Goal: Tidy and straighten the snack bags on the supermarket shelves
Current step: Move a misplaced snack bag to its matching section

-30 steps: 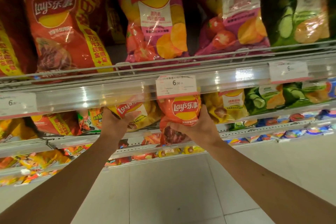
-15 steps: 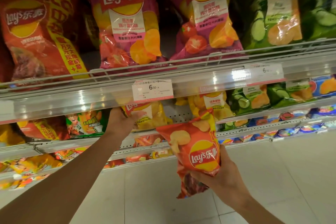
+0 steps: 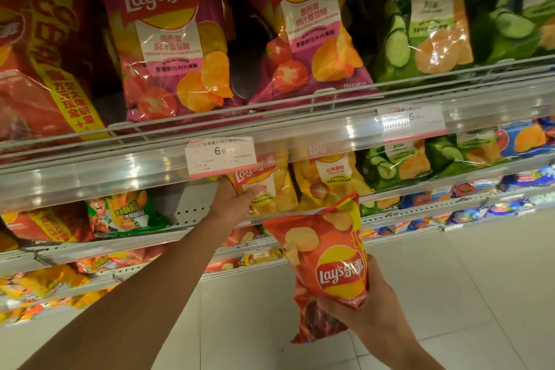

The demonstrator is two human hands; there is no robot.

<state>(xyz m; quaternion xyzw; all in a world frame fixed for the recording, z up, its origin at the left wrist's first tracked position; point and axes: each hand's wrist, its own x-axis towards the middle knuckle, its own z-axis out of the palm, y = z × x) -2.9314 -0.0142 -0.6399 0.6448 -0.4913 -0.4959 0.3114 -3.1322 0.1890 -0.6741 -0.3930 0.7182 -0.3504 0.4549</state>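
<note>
My right hand [image 3: 365, 314] grips a small red Lay's bag [image 3: 326, 261] by its lower part, held out in front of the shelves and tilted. On the second shelf, my left hand [image 3: 232, 204] holds the left edge of a yellow Lay's bag [image 3: 267, 186] that stands just under a price tag [image 3: 220, 156]. A second yellow bag [image 3: 329, 179] stands right beside it. The top shelf carries big purple tomato bags [image 3: 174, 48], a red bag [image 3: 39, 69] at the left and green cucumber bags [image 3: 429, 18] at the right.
A clear price rail [image 3: 120, 171] runs along the upper shelf edge. A green-and-orange snack bag [image 3: 123, 215] and a gap of bare back panel lie left of my left hand. Small green bags [image 3: 399, 159] and blue bags [image 3: 522, 138] fill the right. Lower shelves hold more snacks above a tiled floor [image 3: 450, 294].
My right hand has pulled the red bag off the second shelf, down and toward me. My left hand has stayed on the yellow bag. The view has shifted right.
</note>
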